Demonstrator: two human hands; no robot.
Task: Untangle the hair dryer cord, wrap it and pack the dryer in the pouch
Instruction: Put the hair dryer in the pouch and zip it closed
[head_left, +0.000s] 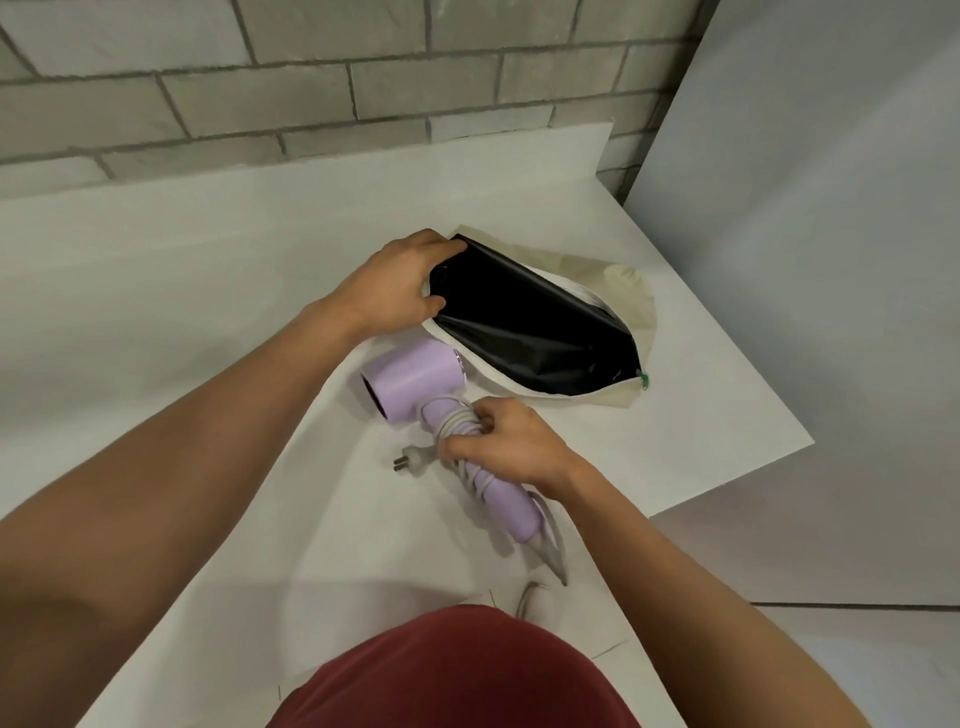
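On the white desk (208, 280), between our forearms, the lilac hair dryer (410, 382) lies on its side, just near of the cream pouch (535, 327), whose black lining gapes open. Our left hand (395, 283) grips the pouch's left rim, fingers curled over the edge. Our right hand (511, 441) is clamped round the dryer's handle and the cord (457, 421) wound there. The plug (410, 460) lies on the desk just left of the handle, and a cord loop trails off the handle's near end. The desk's right edge runs just beyond the pouch. A brick wall (260, 104) backs the far edge, a grey panel (831, 260) stands to the right, and the widest stretch of desk lies to the left.
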